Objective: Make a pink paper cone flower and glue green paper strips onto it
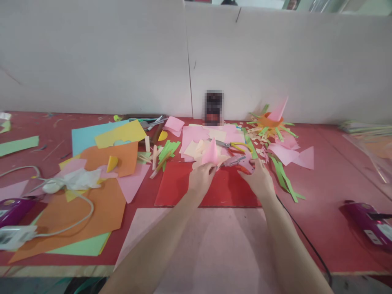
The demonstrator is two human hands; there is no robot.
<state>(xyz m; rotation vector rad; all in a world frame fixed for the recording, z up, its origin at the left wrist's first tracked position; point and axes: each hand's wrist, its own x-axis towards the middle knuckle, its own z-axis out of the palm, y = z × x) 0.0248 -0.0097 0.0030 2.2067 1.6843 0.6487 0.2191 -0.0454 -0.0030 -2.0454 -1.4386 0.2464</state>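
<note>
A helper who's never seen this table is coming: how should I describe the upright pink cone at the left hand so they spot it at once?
On the red table, find the red board in the middle. At its far edge, at the left hand, is the pink cone. It is upright, whereas the other pink cone, farther right, leans from an orange ring with green strips.

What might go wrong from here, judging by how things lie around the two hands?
The pink paper cone in the left hand looks thin, so a firm pinch might crumple it. The scissors lie just beyond the hands, so a finger could brush them. A black cord runs from near the right hand toward the front edge of the red table, where an arm might snag it.
</note>
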